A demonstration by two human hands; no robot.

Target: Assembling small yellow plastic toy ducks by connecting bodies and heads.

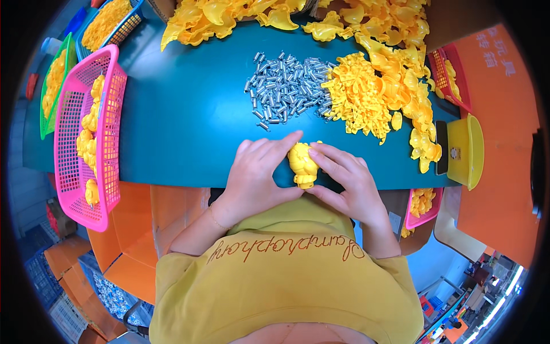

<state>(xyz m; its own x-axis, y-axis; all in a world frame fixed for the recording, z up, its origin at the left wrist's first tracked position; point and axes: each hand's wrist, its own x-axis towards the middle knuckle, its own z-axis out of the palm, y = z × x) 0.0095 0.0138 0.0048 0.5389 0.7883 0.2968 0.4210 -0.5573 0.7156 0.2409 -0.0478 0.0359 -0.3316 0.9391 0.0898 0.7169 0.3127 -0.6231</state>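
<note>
We look down on a smooth, matte teal counter (183,120). Just over the middle of its near edge is a small yellow figure (302,165), glossy, hard and plastic-looking, with a rounded, bulging body and a narrow, stubby base toward the wearer. The right hand (348,180) pinches it, fingertips on its upper right side, thumb by its base. The left hand (258,172) curves around the other side, forefinger and thumb spread well apart; we cannot tell whether it grips the figure too.

Beyond the hands, a loose scatter of shiny metal cylinders (286,89) lies at mid-counter. Touching it on the right is a dense heap of little knobbly yellow pieces (355,94). Thin, curved yellow shells (404,77), slick and cupped, spread along the far edge and down toward the near right corner.

At the left end, a long pink basket (110,137) of plastic mesh holds more rounded yellow figures (87,146) and juts past the near edge. Beyond it, toward the far left corner, are a green basket (70,62) and a blue lattice basket (128,26), both with yellow pieces. A smooth yellow tub (467,152) stands by the near right corner.
</note>
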